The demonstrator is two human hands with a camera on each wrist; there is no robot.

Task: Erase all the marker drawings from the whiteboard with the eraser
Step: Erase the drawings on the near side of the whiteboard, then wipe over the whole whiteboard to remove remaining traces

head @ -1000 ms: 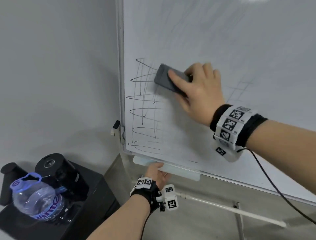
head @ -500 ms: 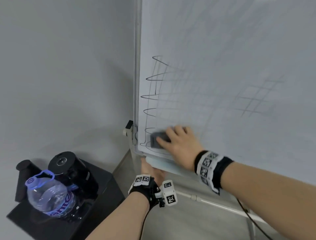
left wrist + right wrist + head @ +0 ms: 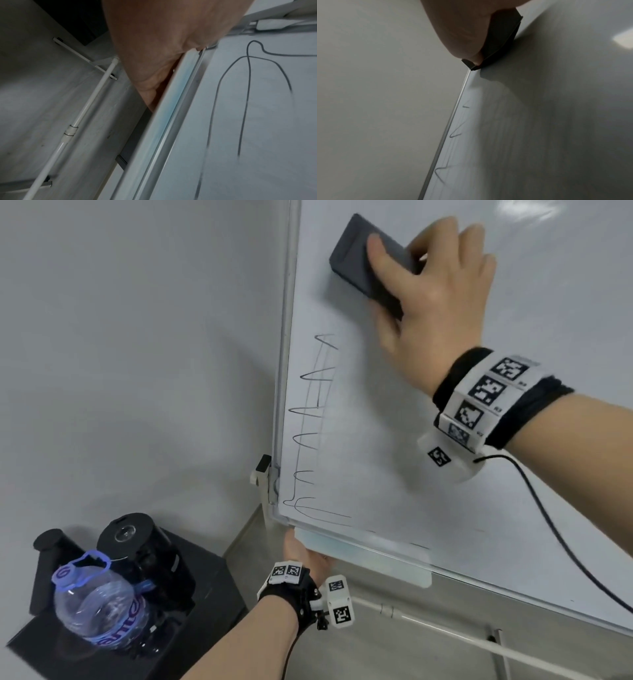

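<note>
The whiteboard point(image 3: 394, 446) stands tilted in front of me. My right hand point(image 3: 428, 292) grips the dark grey eraser point(image 3: 359, 258) and presses it flat on the board near the upper left edge, above the marks. Black looped marker lines point(image 3: 310, 422) run down the board's left side to its bottom corner. The right wrist view shows the eraser point(image 3: 503, 37) against the board point(image 3: 539, 121) with the marks point(image 3: 453, 135) below it. My left hand point(image 3: 301, 553) holds the pen tray point(image 3: 363, 556) under the bottom edge; its fingers point(image 3: 150, 70) curl behind the tray point(image 3: 171, 101).
A black stand point(image 3: 191, 611) at the lower left carries a clear water bottle point(image 3: 96, 607) and dark cylindrical devices point(image 3: 144, 546). A grey wall point(image 3: 137, 337) lies left of the board. A white stand bar point(image 3: 445, 631) runs below the board. A black cable point(image 3: 561, 539) hangs from my right wrist.
My right hand has swept the eraser from the board's bottom left corner up to the upper left. More of the looped lines are wiped away. My left hand stays on the tray.
</note>
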